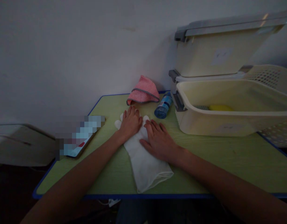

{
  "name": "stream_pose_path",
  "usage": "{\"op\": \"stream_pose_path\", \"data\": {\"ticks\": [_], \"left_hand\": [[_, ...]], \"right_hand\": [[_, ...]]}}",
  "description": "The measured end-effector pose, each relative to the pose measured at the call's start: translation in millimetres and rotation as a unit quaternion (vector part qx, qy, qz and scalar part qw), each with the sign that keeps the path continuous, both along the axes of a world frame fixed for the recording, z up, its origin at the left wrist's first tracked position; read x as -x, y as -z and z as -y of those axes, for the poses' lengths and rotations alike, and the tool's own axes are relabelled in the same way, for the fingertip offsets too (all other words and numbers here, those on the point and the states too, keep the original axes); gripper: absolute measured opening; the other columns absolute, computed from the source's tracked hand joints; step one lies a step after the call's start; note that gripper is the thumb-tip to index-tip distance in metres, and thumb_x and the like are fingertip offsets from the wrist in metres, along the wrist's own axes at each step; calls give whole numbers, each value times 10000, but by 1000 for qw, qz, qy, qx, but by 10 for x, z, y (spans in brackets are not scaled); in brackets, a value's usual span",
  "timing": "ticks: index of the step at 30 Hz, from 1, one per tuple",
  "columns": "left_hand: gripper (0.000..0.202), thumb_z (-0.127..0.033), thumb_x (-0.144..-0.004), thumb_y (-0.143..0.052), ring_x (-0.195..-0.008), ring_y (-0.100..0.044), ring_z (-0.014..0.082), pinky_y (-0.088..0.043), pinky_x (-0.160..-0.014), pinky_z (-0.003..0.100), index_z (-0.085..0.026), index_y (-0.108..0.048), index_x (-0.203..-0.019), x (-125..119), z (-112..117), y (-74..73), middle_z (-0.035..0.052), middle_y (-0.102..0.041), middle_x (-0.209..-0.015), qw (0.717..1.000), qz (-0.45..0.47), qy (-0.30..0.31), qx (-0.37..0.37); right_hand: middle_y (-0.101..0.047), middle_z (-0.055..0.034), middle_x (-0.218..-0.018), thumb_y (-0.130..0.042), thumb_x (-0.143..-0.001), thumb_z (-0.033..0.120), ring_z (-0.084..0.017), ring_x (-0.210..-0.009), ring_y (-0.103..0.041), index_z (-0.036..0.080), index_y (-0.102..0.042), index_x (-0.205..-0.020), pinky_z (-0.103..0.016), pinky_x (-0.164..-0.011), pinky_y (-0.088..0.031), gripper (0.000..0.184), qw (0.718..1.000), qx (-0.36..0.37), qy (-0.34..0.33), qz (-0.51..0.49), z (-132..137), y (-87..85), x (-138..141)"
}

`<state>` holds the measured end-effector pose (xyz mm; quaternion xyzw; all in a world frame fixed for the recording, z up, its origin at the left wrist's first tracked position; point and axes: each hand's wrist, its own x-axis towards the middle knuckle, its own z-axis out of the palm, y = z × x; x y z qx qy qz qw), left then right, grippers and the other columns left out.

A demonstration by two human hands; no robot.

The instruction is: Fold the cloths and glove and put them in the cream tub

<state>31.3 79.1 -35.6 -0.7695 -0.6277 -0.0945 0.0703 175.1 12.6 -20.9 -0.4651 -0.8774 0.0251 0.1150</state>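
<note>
A white glove (143, 161) lies flat on the green table (218, 165), its cuff toward me and its fingertips pointing away. My left hand (131, 122) rests on the finger end of the glove, palm down with the fingers stretched out. On the glove's right side lies my right hand (160, 140), also palm down, its fingers extended and the thumb on the fabric. Both hands cover part of the glove, so some of its fingers are hidden. Whether one glove or a stacked pair lies there, I cannot tell.
A pink cloth (144, 90) with dark edging sits crumpled by the wall. Beside it a blue-labelled plastic bottle (164, 105) lies tilted. A cream bin (213, 123) at right holds something yellow (220, 108); a lidded box (210, 56) stands behind. A blurred flat object (84, 133) lies left.
</note>
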Motion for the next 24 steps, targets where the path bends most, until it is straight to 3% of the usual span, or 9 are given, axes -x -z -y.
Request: {"op": "stream_pose_path", "data": {"ticks": [11, 16, 20, 24], "left_hand": [[330, -248, -848, -440, -1264, -360, 294, -271, -1038, 515, -116, -511, -1142, 17, 19, -57, 171, -431, -1331, 998, 48, 4, -37], [285, -243, -835, -470, -1201, -434, 259, -284, -1042, 465, -138, -595, -1069, 48, -42, -137, 130, -520, -1240, 991, 108, 12, -74], [239, -259, -843, -463, -1082, -525, 233, -343, -993, 437, -152, -675, -867, 35, -104, -143, 100, -610, -1076, 987, 147, 45, -36], [189, -235, -799, -521, -1014, -557, 239, -384, -940, 430, -154, -692, -805, -1, -143, -96, 96, -624, -1036, 986, 154, 66, -14]], "right_hand": [[-368, -217, -1395, -417, -883, 386, -337, -1287, -329, 23, -434, -1259, -502, -1042, -263, 523, 1000, 6, 0, 16, -2, 14, 10], [-363, -215, -1399, -427, -884, 370, -341, -1282, -340, 59, -468, -1225, -504, -1028, -280, 463, 1000, 0, -2, 22, 15, -4, 16], [-356, -213, -1404, -418, -889, 368, -345, -1287, -332, 72, -471, -1225, -505, -1028, -279, 451, 1000, -4, -4, 24, 25, -14, 17], [-361, -208, -1403, -423, -888, 367, -342, -1292, -328, 89, -466, -1235, -510, -1032, -272, 447, 1000, 2, -1, 19, 26, -13, 14]]}}
